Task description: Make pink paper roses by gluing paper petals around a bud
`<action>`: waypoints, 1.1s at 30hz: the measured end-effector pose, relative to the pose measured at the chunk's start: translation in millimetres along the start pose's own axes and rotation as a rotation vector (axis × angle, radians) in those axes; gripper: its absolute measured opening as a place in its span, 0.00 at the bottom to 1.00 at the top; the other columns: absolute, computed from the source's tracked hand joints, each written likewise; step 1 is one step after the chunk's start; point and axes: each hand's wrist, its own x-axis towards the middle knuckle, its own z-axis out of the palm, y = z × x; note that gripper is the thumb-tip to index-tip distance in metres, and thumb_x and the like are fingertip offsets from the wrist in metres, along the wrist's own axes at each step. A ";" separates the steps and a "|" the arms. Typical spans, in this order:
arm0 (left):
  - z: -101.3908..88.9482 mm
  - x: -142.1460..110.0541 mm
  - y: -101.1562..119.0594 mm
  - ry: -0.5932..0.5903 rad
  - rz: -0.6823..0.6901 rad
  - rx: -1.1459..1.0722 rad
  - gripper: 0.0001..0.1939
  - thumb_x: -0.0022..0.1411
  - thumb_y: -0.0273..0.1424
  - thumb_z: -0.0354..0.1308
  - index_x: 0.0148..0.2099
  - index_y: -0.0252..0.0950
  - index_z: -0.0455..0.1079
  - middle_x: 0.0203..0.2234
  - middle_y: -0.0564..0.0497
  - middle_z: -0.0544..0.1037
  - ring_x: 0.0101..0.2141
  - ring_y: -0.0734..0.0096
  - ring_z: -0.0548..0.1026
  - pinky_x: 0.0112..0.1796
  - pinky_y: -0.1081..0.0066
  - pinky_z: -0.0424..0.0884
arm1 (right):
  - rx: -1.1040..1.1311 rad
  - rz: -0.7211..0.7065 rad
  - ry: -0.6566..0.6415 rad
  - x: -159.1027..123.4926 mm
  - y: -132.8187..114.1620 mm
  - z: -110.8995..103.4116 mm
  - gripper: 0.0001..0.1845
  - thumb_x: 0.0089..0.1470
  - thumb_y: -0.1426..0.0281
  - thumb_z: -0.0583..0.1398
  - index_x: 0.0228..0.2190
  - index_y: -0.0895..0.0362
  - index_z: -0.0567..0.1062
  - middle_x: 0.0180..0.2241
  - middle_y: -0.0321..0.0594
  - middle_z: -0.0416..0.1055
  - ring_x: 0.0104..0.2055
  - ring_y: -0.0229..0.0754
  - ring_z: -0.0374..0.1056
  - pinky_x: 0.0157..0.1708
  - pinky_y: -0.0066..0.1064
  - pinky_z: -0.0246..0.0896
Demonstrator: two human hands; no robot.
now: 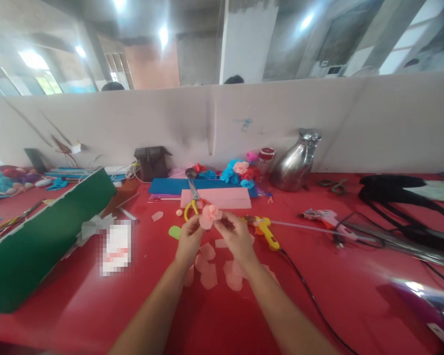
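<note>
Between my two hands is a pink paper flower (pixel 210 216) with curled petals, raised above the red table. My left hand (pixel 190 237) pinches its left side, and my right hand (pixel 235 234) is closed on its right side. Several loose pink paper petals (pixel 208 276) lie below, partly hidden by my forearms. Yellow-handled scissors (pixel 193 195) rest just behind the flower on folded pink paper (pixel 237 198). A yellow glue gun (pixel 268 234) with a clear glue stick lies right of my right hand. A green paper piece (pixel 174 231) sits beside my left hand.
A green board (pixel 48 241) stands on edge at the left. Blue and red paper flowers (pixel 240 172), a jar (pixel 266 159) and a steel jug (pixel 296 162) line the back partition (pixel 151 116). At right are another glue gun (pixel 325 217), a black cable (pixel 314 301) and black straps (pixel 388 212).
</note>
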 end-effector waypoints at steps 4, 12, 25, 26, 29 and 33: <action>-3.2 3.4 -1.7 0.034 -0.017 -0.004 0.06 0.49 0.32 0.62 0.30 0.35 0.73 0.23 0.54 0.73 0.28 0.75 0.68 0.34 0.74 0.64 | -0.011 0.015 -0.001 0.3 -0.2 1.1 0.07 0.49 0.68 0.59 0.31 0.56 0.75 0.32 0.39 0.75 0.34 0.42 0.69 0.36 0.32 0.63; -10.5 6.5 -11.1 0.002 0.035 0.141 0.06 0.50 0.31 0.60 0.32 0.35 0.75 0.29 0.50 0.76 0.33 0.69 0.71 0.39 0.69 0.66 | 0.036 0.100 -0.006 0.6 5.7 3.8 0.09 0.45 0.67 0.61 0.31 0.57 0.77 0.31 0.38 0.76 0.34 0.44 0.70 0.37 0.34 0.63; -9.7 5.4 -12.7 0.049 0.039 0.021 0.09 0.48 0.29 0.62 0.36 0.37 0.77 0.28 0.52 0.77 0.33 0.70 0.71 0.39 0.70 0.66 | 0.043 0.037 0.002 -1.9 -2.4 5.0 0.10 0.46 0.65 0.61 0.32 0.56 0.77 0.34 0.38 0.76 0.38 0.45 0.70 0.40 0.37 0.64; -8.9 5.7 -12.7 0.047 0.030 -0.001 0.10 0.48 0.29 0.62 0.36 0.36 0.77 0.28 0.52 0.77 0.33 0.70 0.71 0.39 0.70 0.66 | 0.036 0.026 0.003 -1.3 -3.6 4.0 0.11 0.46 0.65 0.61 0.33 0.56 0.76 0.34 0.39 0.76 0.38 0.45 0.70 0.40 0.36 0.64; -7.5 8.6 -15.6 0.053 0.022 -0.023 0.09 0.47 0.30 0.62 0.33 0.34 0.77 0.26 0.51 0.77 0.32 0.69 0.71 0.39 0.69 0.66 | -0.048 0.008 0.002 3.3 -7.3 -5.8 0.11 0.49 0.64 0.59 0.34 0.56 0.76 0.35 0.40 0.76 0.38 0.44 0.71 0.41 0.35 0.63; -6.0 12.2 -18.8 0.045 0.009 -0.074 0.06 0.46 0.31 0.63 0.29 0.34 0.76 0.24 0.52 0.76 0.30 0.71 0.70 0.39 0.69 0.65 | -0.396 0.009 -0.002 10.9 -14.7 -38.3 0.11 0.51 0.64 0.56 0.33 0.55 0.75 0.35 0.41 0.76 0.37 0.44 0.71 0.38 0.34 0.62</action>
